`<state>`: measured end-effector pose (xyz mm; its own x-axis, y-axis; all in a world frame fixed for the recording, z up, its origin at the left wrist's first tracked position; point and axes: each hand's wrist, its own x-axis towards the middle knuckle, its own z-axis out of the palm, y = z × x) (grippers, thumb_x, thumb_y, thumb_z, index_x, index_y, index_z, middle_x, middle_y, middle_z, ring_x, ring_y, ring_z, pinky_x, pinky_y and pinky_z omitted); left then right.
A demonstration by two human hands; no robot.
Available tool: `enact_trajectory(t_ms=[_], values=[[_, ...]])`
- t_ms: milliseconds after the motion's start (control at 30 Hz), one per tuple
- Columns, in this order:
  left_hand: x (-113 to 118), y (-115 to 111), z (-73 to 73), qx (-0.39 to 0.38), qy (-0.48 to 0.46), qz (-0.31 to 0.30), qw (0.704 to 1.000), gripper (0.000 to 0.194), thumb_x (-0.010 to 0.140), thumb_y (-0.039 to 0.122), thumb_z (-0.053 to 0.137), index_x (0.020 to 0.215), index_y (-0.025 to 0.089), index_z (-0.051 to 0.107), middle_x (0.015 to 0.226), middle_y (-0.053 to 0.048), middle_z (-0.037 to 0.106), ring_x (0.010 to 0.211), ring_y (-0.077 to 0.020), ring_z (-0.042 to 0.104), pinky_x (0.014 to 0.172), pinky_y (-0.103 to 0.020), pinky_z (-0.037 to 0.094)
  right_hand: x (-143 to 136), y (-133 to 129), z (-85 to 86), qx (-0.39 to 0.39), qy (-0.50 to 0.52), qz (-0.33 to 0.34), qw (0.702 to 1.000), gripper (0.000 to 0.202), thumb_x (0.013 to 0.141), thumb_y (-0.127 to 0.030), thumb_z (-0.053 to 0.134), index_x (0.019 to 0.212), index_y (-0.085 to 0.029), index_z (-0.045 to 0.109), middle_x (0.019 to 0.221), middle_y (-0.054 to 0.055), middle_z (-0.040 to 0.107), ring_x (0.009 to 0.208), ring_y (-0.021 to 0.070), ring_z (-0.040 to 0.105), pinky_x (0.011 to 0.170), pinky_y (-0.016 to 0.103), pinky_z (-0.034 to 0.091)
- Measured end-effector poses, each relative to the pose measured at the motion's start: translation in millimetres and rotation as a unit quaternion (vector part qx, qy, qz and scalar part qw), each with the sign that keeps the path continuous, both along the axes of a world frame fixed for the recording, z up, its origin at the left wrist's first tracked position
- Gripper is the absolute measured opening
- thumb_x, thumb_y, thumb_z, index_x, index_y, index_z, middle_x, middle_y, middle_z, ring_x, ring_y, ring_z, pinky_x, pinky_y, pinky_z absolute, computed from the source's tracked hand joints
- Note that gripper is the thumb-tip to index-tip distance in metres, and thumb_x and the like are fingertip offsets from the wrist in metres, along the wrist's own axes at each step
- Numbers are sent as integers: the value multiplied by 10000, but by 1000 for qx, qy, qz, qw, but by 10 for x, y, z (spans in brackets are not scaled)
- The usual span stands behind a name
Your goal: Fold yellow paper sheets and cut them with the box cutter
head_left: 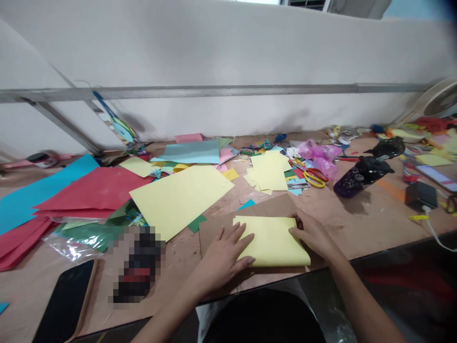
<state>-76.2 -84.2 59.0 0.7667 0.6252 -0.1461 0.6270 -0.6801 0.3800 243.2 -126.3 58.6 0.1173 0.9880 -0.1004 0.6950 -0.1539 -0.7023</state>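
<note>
A yellow sheet of paper, folded over on itself, lies on a piece of brown cardboard near the table's front edge. Its near side bulges in a soft curve. My left hand rests on the sheet's left part, palm down with fingers spread. At the right, my right hand pinches the sheet's far right corner between thumb and fingers. Behind the cardboard lie smaller yellow pieces, and a large yellow sheet is to the left.
Red-and-yellow scissors, a pink plastic bag and a dark bottle stand or lie behind right. Red sheets, a pixelated dark object and a phone are left. A black adapter is far right.
</note>
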Motion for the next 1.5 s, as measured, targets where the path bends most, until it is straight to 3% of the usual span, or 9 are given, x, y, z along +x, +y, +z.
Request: enact_trajectory(t_ms=[200, 300, 400, 467, 533, 733, 900, 1100, 1500], values=[[273, 297, 241, 26, -69, 32, 997, 596, 1050, 484, 530, 1597, 271, 428, 1684, -103, 383, 1561, -316, 345, 1282, -586, 210, -103, 127, -55, 53, 145, -14, 988, 250, 798, -288, 638, 1038, -223, 658, 918, 18, 706, 851, 221, 655, 722, 315, 473], [431, 475, 318, 11, -91, 67, 993, 562, 1013, 425, 598, 1539, 247, 509, 1544, -124, 575, 1427, -336, 524, 1219, -559, 318, -206, 274, -6, 92, 178, -4, 980, 222, 800, -330, 669, 996, -225, 666, 909, 18, 692, 838, 212, 635, 720, 316, 474], [518, 616, 296, -25, -123, 118, 985, 310, 987, 365, 604, 1222, 207, 730, 1169, -103, 779, 1094, -311, 700, 984, -427, 483, -303, 416, 58, 126, 205, 6, 971, 192, 803, -350, 689, 949, -226, 667, 921, 24, 679, 848, 208, 624, 742, 321, 483], [528, 673, 242, -35, -143, 144, 979, 247, 993, 335, 556, 988, 195, 759, 979, -76, 786, 911, -261, 703, 811, -343, 483, -357, 488, 83, 137, 220, 9, 966, 197, 804, -359, 702, 945, -225, 673, 936, 31, 675, 859, 210, 627, 761, 329, 493], [514, 694, 184, -35, -156, 160, 974, 255, 987, 305, 527, 900, 193, 738, 900, -57, 768, 832, -227, 679, 726, -306, 443, -407, 535, 87, 140, 228, 12, 963, 216, 811, -373, 708, 966, -225, 685, 948, 38, 682, 873, 215, 635, 773, 333, 500], [464, 648, 125, -52, -174, 178, 967, 241, 970, 293, 544, 839, 189, 717, 829, -42, 735, 788, -212, 648, 674, -296, 366, -515, 559, -41, 119, 197, -17, 973, 248, 820, -449, 733, 767, -219, 659, 755, 11, 655, 738, 201, 583, 666, 309, 441], [430, 610, 161, -74, -179, 173, 966, 265, 979, 298, 532, 791, 194, 687, 817, -35, 719, 789, -210, 633, 669, -298, 345, -503, 528, -164, 107, 230, -50, 966, 316, 820, -516, 714, 749, -218, 634, 727, 2, 630, 719, 194, 561, 637, 298, 419], [392, 600, 136, -77, -180, 157, 968, 324, 1005, 317, 483, 742, 201, 633, 785, -22, 688, 755, -198, 607, 648, -300, 323, -488, 503, -90, 97, 260, -72, 958, 358, 784, -554, 724, 720, -210, 646, 705, 4, 628, 680, 181, 545, 619, 295, 424], [340, 644, 129, -112, -160, 143, 970, 288, 1006, 355, 494, 900, 208, 719, 887, -35, 741, 818, -221, 642, 673, -297, 374, -501, 468, -44, 99, 287, -100, 947, 425, 781, -622, 730, 727, -214, 625, 702, 2, 593, 658, 171, 507, 594, 288, 405]])
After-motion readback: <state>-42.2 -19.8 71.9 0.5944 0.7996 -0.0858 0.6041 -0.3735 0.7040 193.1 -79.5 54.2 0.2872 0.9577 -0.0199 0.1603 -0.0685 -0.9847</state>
